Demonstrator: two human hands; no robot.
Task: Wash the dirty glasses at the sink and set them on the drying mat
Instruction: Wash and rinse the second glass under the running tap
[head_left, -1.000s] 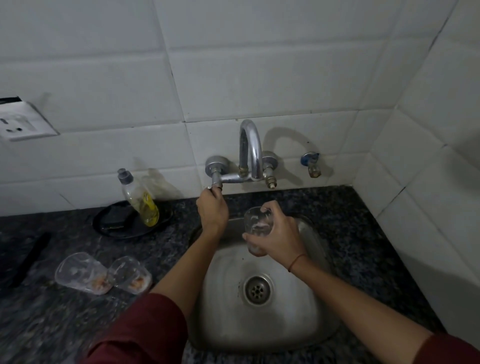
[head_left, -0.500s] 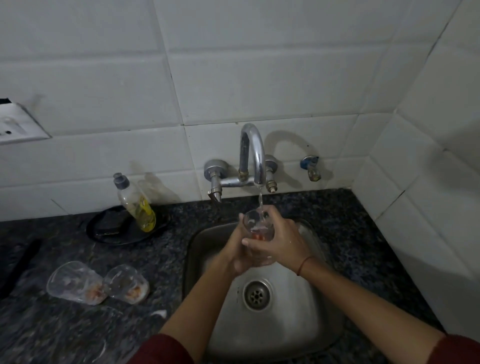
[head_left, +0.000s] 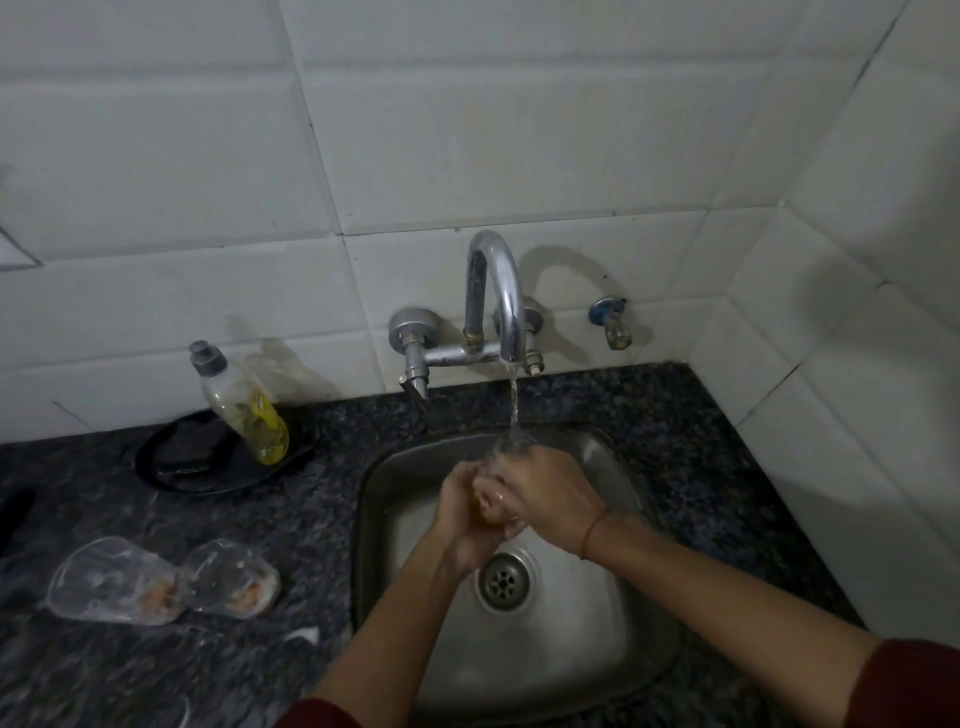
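Rinsing step in hand: left hand and right hand wrapped around 1 glass under tap stream, probably rubbing inside. Next: thorough rinse, then 2 dirty glasses on counter.

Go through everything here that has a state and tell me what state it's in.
Tap: running.
Glass: under the stream, held by both hands.
Left hand: closed on the glass.
Right hand: closed on the glass.
Two glasses: on their sides, dirty.
Soap bottle: capped, leaning.
Sink: drain unplugged.
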